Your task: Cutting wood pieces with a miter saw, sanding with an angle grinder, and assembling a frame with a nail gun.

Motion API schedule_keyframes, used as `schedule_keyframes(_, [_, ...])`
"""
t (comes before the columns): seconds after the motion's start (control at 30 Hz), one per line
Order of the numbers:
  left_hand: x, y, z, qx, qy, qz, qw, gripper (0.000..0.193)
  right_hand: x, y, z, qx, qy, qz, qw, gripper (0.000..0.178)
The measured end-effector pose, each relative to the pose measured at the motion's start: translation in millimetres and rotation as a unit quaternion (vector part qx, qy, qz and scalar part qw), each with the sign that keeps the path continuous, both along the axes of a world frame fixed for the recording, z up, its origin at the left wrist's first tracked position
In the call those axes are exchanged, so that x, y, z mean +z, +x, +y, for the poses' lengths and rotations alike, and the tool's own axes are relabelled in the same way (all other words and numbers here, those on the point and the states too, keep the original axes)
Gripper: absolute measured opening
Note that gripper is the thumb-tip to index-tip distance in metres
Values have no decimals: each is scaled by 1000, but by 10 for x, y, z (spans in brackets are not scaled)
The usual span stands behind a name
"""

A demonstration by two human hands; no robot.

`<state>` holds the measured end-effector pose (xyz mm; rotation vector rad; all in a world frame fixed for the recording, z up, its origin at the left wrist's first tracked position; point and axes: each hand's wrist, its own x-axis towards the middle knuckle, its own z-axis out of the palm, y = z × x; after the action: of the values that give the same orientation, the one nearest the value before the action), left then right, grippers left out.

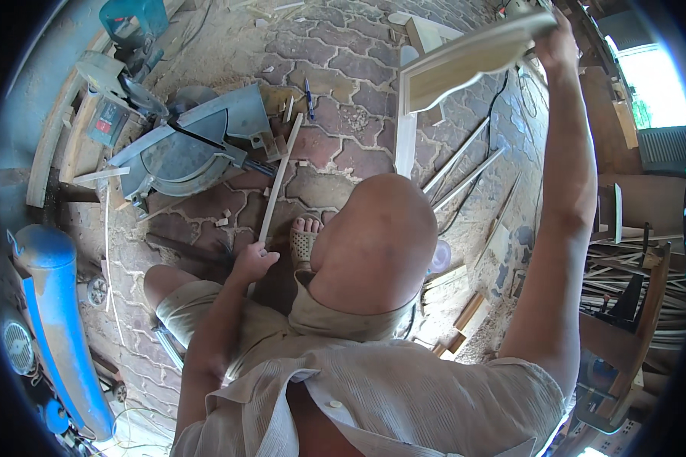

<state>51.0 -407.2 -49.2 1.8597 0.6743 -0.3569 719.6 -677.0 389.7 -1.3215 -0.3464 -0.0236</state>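
Observation:
My left hand (253,263) is closed around the lower end of a thin, pale wooden strip (282,177), which slants up and away over the paving. My right arm reaches far out to the right. At its end, my right hand (558,47) grips the far right end of a pale wooden frame piece (472,70) with a wavy lower edge. A long white upright (405,141) meets this piece at its left end and runs down to near my raised knee. Some fingers of both hands are hidden.
A mitre saw (183,152) rests on the floor to the left, beyond a blue tank (57,305). A blue pen (309,99) lies on the dusty paving. Loose wooden strips (457,164) and a black cable (474,185) lie to the right, with stacked wood (640,286) farther right.

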Motion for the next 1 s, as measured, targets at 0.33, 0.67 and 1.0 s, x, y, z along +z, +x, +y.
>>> schedule_keyframes(0.33, [129,-90,-36,75,-36,-45,996,33,-655,675,1415,71,-187,1,980,49])
schedule_keyframes(0.67, [202,19,68,98,-36,26,994,36,-815,346,1761,-325,-419,-169,831,77])
schedule_keyframes(1.0, [-360,-458,76,40,55,24,997,35,-987,-129,2180,-119,-210,20,970,72])
